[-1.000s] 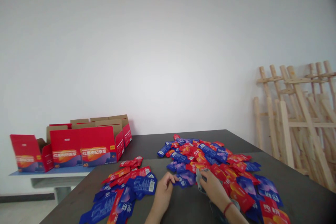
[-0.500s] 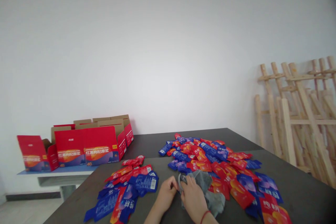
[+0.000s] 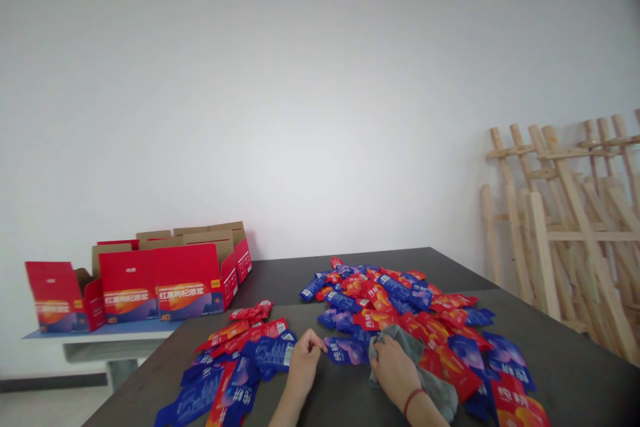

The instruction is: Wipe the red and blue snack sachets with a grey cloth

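My left hand [image 3: 301, 359] rests on the dark table [image 3: 565, 360], fingers curled in a pinch at the left end of a blue sachet [image 3: 346, 350] lying flat between my hands. My right hand [image 3: 393, 368], with a red band on the wrist, is closed on a grey cloth [image 3: 425, 377] that lies just right of that sachet. A big heap of red and blue sachets [image 3: 400, 300] spreads behind and to the right of the cloth. A smaller pile of sachets [image 3: 235, 363] lies left of my left hand.
Open red cardboard boxes [image 3: 165, 280] stand on a low white bench [image 3: 100, 340] at the left, beyond the table's edge. Wooden frames [image 3: 565, 227] lean against the white wall at the right.
My right hand drew the grey cloth over the blue sachet toward my left hand, then back to the right, uncovering the sachet. My left hand kept its pinch at the sachet's end.
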`<action>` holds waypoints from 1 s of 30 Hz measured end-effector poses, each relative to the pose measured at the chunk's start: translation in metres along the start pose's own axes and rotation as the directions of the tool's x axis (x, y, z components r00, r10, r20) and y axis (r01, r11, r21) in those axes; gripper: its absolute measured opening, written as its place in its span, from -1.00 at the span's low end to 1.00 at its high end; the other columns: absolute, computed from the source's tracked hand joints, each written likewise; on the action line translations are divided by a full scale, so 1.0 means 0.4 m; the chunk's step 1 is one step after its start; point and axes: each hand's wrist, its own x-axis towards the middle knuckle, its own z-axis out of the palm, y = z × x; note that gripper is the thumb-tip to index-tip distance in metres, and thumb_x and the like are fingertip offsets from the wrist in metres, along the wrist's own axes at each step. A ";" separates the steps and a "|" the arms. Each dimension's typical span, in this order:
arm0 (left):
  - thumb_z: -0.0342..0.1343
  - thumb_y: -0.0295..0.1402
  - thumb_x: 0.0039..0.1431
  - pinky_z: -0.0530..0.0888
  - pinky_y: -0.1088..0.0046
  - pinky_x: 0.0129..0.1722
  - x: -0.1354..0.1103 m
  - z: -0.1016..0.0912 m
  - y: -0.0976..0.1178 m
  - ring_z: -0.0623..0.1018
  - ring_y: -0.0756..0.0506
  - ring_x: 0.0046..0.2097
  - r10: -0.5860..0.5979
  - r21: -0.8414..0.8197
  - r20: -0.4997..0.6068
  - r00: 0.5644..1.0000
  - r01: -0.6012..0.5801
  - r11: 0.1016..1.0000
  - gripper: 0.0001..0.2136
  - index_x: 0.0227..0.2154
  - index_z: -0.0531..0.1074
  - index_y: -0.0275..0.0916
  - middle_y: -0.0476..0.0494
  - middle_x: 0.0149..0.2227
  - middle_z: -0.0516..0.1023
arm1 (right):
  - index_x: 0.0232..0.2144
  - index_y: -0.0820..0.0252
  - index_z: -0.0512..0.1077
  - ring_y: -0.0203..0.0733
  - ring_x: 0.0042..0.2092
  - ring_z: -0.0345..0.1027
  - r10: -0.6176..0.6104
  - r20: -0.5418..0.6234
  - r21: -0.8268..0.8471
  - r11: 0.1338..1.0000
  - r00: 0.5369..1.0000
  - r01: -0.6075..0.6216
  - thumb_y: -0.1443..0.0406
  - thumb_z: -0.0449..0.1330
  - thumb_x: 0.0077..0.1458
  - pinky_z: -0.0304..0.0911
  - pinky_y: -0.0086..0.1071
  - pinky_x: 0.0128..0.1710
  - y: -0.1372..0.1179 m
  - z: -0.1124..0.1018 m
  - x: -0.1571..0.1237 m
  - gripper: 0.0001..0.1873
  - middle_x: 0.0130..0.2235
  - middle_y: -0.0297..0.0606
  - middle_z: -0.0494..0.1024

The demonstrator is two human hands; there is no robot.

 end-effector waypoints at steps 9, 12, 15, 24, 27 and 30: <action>-0.09 -0.46 -0.11 0.32 0.47 -0.33 -0.013 0.022 0.023 0.41 -0.04 -0.42 0.034 0.023 0.064 0.997 -0.035 0.999 -0.92 -0.60 0.26 -0.19 0.01 -0.54 0.42 | -0.04 0.03 0.38 -0.12 0.04 0.21 -0.256 -0.091 0.165 0.949 0.962 0.268 0.42 -0.06 0.03 0.12 -0.34 0.02 -0.138 0.001 -0.060 -0.54 -0.01 -0.23 0.39; -0.11 -0.47 -0.10 0.32 0.46 -0.34 -0.022 0.014 0.040 0.42 -0.06 -0.42 0.026 0.144 -0.001 1.000 -0.026 0.989 -0.89 -0.61 0.27 -0.18 0.01 -0.54 0.41 | 0.01 0.07 0.36 -0.10 0.04 0.21 -0.218 -0.060 0.133 0.966 0.974 0.224 0.45 -0.07 0.00 0.13 -0.33 0.00 -0.136 0.036 -0.062 -0.48 0.02 -0.20 0.37; -0.12 -0.44 -0.07 0.34 0.43 -0.32 -0.011 -0.029 0.060 0.45 -0.08 -0.40 0.037 0.209 -0.173 0.984 0.000 0.978 -0.88 -0.60 0.27 -0.17 0.00 -0.53 0.43 | -0.04 0.15 0.40 -0.08 0.07 0.19 -0.163 -0.040 0.109 0.980 0.986 0.166 0.45 -0.07 0.01 0.12 -0.32 0.03 -0.109 0.050 -0.051 -0.52 0.02 -0.13 0.37; -0.11 -0.37 -0.01 0.36 0.40 -0.19 0.025 -0.348 0.090 0.50 -0.12 -0.22 0.126 0.430 -0.519 0.846 0.131 0.893 -0.90 -0.57 0.25 -0.17 -0.05 -0.31 0.54 | -0.13 0.10 0.45 -0.12 0.06 0.21 -0.187 -0.057 0.133 0.972 0.981 0.193 0.40 -0.05 0.04 0.11 -0.35 0.04 -0.098 0.041 -0.057 -0.60 -0.03 -0.16 0.41; -0.13 -0.38 0.04 0.33 0.45 -0.29 -0.003 -0.414 0.079 0.49 -0.09 -0.28 0.117 0.619 -0.482 0.868 0.243 0.747 -0.87 -0.57 0.24 -0.18 -0.06 -0.26 0.53 | -0.16 0.10 0.46 -0.12 0.02 0.23 -0.205 -0.065 0.148 0.966 0.977 0.213 0.40 -0.04 0.03 0.12 -0.35 0.02 -0.102 0.042 -0.057 -0.62 -0.05 -0.18 0.42; -0.15 -0.40 0.08 0.30 0.41 -0.29 -0.031 -0.441 0.060 0.46 -0.14 -0.27 0.095 0.830 -0.395 0.914 0.311 0.464 -0.83 -0.55 0.28 -0.18 -0.10 -0.36 0.51 | -0.22 0.12 0.48 -0.11 0.00 0.24 -0.213 -0.033 0.128 0.968 0.977 0.215 0.40 -0.01 0.01 0.16 -0.35 -0.02 -0.102 0.044 -0.048 -0.66 -0.08 -0.17 0.44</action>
